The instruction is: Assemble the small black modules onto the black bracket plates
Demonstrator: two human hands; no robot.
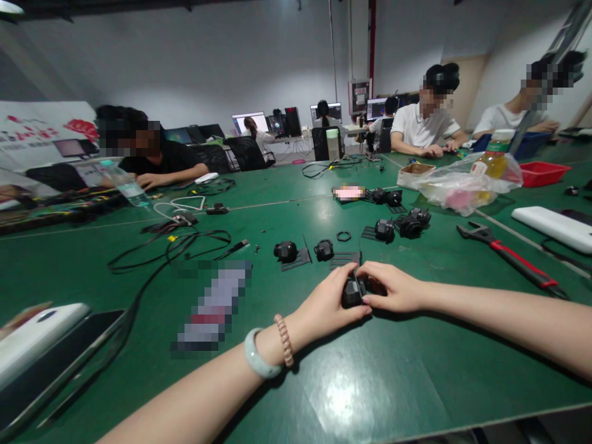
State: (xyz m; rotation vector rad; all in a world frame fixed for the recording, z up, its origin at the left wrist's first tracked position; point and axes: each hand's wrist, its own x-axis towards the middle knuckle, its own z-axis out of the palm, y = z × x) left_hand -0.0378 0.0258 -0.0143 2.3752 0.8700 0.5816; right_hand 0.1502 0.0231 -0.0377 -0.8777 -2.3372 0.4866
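Observation:
My left hand (326, 299), with a bangle and a beaded bracelet at the wrist, is closed around a black camera-like part (353, 294). My right hand (395, 288) grips the same part from the other side, its fingertips and thumb pressed on it. Much of the part is hidden by my fingers. Just beyond my hands lie a flat black slotted bracket (346, 259), a black ring nut (343, 235) and a small black module (324, 250). Another black module (285, 250) sits on a slotted bracket to the left.
An adjustable wrench (513, 256) with red-black handle lies right. Further black modules (411, 223) stand beyond, near a plastic bag (467, 188). Black cables (171, 246), a blurred-out flat object (213, 308) and a water bottle (124, 184) are left. Several people sit around the room.

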